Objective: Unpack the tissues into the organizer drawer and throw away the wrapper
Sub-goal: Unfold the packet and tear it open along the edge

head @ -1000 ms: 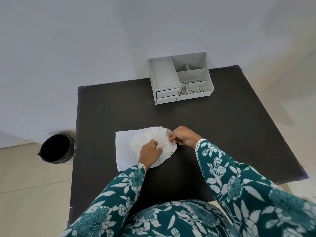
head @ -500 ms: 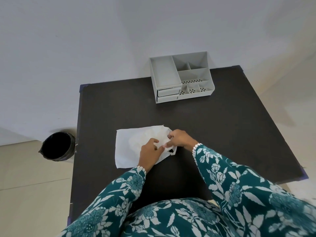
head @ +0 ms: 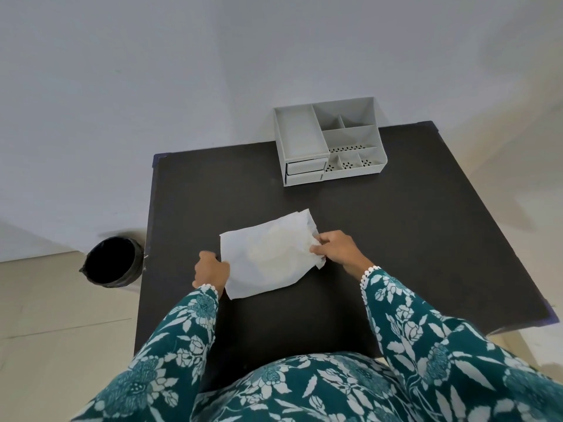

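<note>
Tissue pack (head: 268, 254): a flat white packet lying on the dark table (head: 396, 239), about midway between the left and right edges and nearer the front edge than the back; it sits askew, its far right corner pointing toward the organizer.
Organizer (head: 329, 141): grey plastic, at the back edge of the table, right of centre, well apart from the pack; open compartments on top, some with perforated floors.
Drawers (head: 304, 171): 2 stacked at the organizer's front left, both closed.
Bin (head: 111, 261): round, lined with a black bag, on the floor just beside the table's left edge, its mouth open upward.
In the way: bare dark table lies between the pack and the organizer; the left table edge lies between the pack and the bin.
Wrapper look: white, thin and crinkled, with a paler rounded mound in the middle where the contents bulge; the left end is flat and straight-edged, the right end crumpled and ragged.
Left hand (head: 211, 271): at the pack's left edge, fingers curled, gripping that edge; whether the edge is lifted off the table I cannot tell.
Right hand (head: 336, 249): at the pack's right end, thumb and fingertips pinching the bunched wrapper there.
Sleeves: teal with a white floral print and white trim at the cuffs, reaching in from the front edge of the table.
Surroundings: pale wall behind the table, beige floor to both sides.
</note>
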